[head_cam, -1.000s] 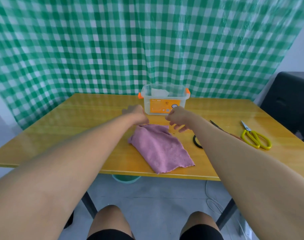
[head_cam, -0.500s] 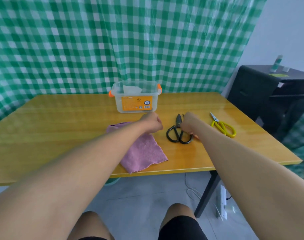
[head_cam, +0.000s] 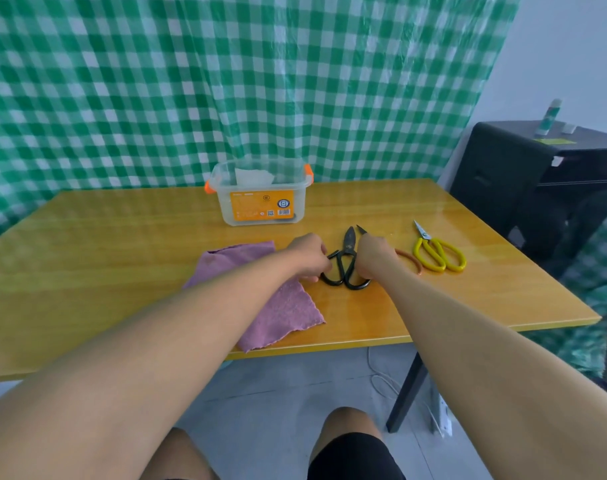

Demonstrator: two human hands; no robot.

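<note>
- Black scissors (head_cam: 347, 251): flat on the yellow table (head_cam: 122, 258), right of centre, blades closed and pointing away toward the clear plastic box (head_cam: 260, 202) at the back; not lifted yet.
- Furthest left in the work area: pink cloth (head_cam: 277, 313), lying loose near the front edge, partly under the left forearm, just beside the black scissors; cannot tell whether touching them. No wiping under way.
- Next, left hand (head_cam: 307, 256): fingers curled, tips pinching the left handle loop of the black scissors; knuckles hide how many fingers close on it.
- Between the two hands: both dark handle loops resting on the wood, the pivot and blades in plain view.
- Right hand (head_cam: 374, 256): fingers curled down over the right handle loop, seemingly gripping it; thumb hidden, so cannot tell its part in the hold.
- Beneath and beyond that hand: a second blade tip at the far side and an orange handle loop (head_cam: 411, 260) at the right, probably another pair, mostly covered.
- Further right: yellow scissors (head_cam: 437, 252), closed, lying apart from the rest, untouched.
- Progress, as a judgement: both hands at the black scissors and a hold taken on each loop, so only the first step done. Left to do: raising the pair off the table, spreading the blades, and whatever use of the pink cloth follows, most likely a wipe-down.
</note>
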